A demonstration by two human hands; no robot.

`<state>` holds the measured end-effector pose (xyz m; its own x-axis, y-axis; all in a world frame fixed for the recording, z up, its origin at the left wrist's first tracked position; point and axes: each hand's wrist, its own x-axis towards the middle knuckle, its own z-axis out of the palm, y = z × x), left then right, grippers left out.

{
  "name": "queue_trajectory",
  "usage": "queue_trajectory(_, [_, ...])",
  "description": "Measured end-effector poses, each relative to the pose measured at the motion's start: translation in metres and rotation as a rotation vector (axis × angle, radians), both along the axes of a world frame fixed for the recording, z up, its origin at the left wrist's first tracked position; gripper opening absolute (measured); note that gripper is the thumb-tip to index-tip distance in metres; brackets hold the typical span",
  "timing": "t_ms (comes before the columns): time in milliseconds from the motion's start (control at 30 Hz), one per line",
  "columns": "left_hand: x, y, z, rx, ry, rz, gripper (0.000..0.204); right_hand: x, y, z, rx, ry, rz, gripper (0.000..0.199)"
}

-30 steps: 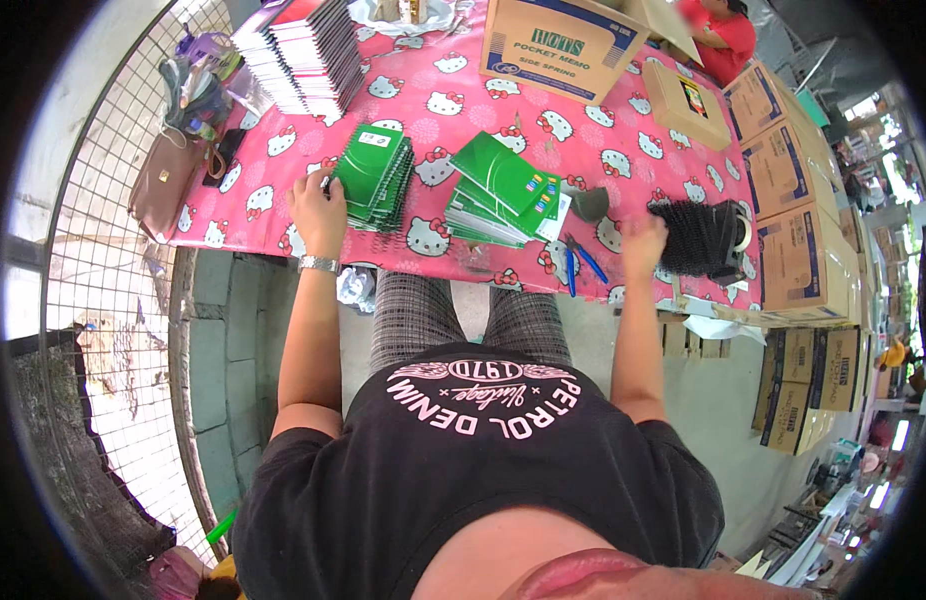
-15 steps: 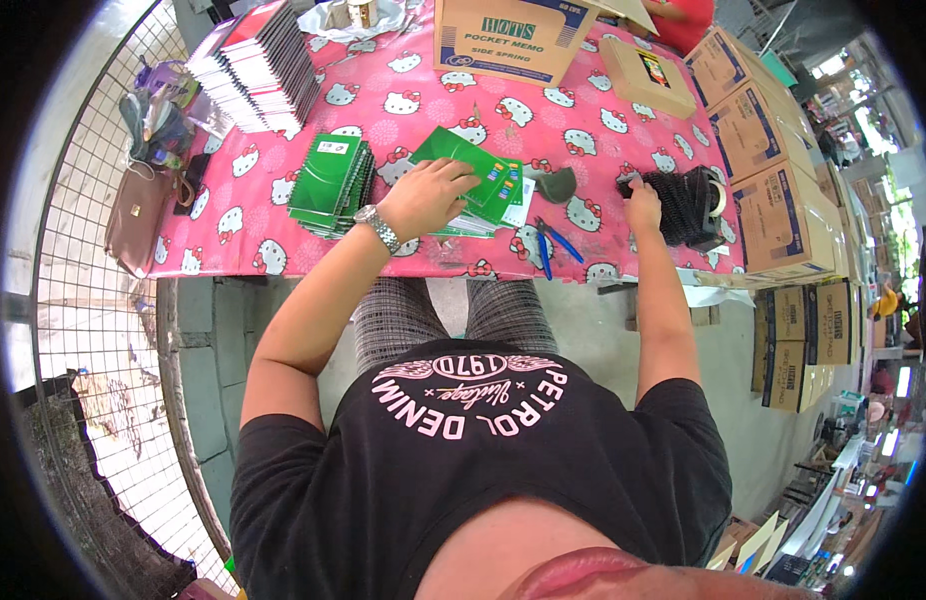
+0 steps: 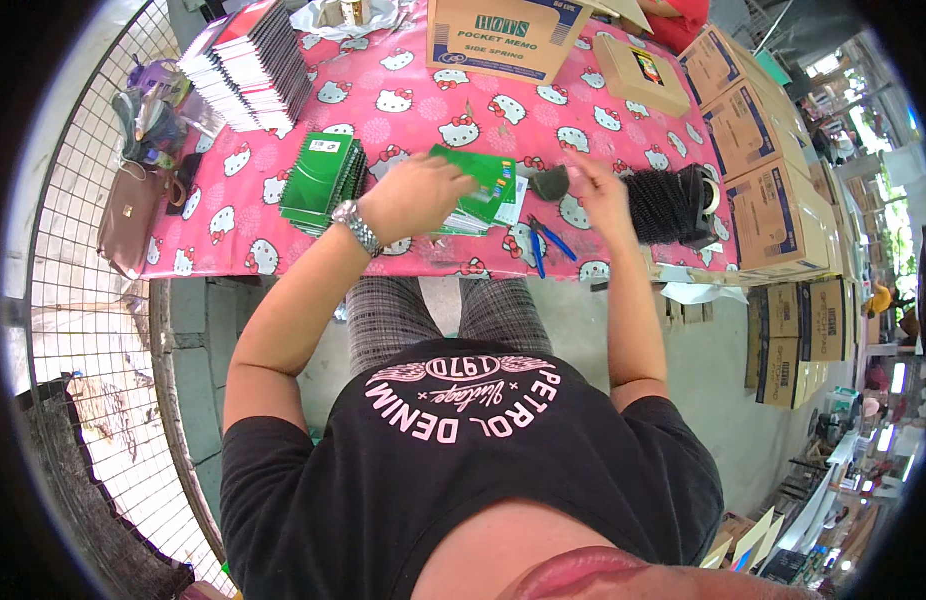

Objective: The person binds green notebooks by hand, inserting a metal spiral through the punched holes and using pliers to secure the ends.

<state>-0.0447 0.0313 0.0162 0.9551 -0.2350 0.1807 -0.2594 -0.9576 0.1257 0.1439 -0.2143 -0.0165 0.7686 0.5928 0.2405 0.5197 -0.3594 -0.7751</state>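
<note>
My left hand [image 3: 415, 197], with a watch on its wrist, is at the left side of a loose green-covered notebook [image 3: 478, 172] and grips it; motion smears the fingertips. Beneath lie more green covers and white sheets. My right hand [image 3: 603, 200] is raised over the table, right of a dark rounded object [image 3: 551, 184], thumb and fingers drawn together. Whatever they pinch is too small to make out. Black spiral coils [image 3: 661, 206] lie in a heap right of that hand. Blue-handled pliers [image 3: 546, 246] rest near the table's front edge. Left of my left hand stands a stack of green spiral notebooks [image 3: 318, 180].
A pink patterned cloth [image 3: 398, 100] covers the table. Red-and-white spiral notebooks [image 3: 251, 65] are piled at the back left, near a brown purse [image 3: 133, 215]. A carton [image 3: 498, 40] stands at the back; more cartons [image 3: 778, 215] line the right side. A person's red sleeve [image 3: 678, 22] shows behind.
My right hand has left the black coils and moved left toward the green covers. My left hand has shifted slightly, and the top green cover has turned and shifted under it.
</note>
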Motion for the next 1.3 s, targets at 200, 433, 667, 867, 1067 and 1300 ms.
queue_trajectory(200, [0.031,-0.015,-0.003,-0.066,-0.214,0.089,0.02,-0.053,0.042,0.011,0.237,0.03,0.169,0.024])
queue_trajectory(433, [0.036,-0.018,-0.016,-0.108,-0.347,0.104,0.018,-0.055,0.044,0.012,0.173,-0.048,0.207,0.023])
queue_trajectory(667, [0.037,-0.029,-0.015,-0.07,-0.358,0.149,0.024,-0.054,0.043,0.014,0.154,0.088,0.218,0.036])
queue_trajectory(867, [0.037,-0.039,-0.009,-0.075,-0.279,0.102,0.028,-0.065,0.039,0.045,-0.063,0.066,0.167,0.038])
queue_trajectory(1067, [0.033,-0.033,-0.006,-0.163,-0.231,0.097,0.021,-0.027,0.038,0.04,0.054,0.568,0.24,0.03])
queue_trajectory(1300, [0.035,-0.026,-0.015,-0.158,-0.227,0.185,0.033,0.067,0.02,-0.107,-0.605,-0.401,0.079,0.025])
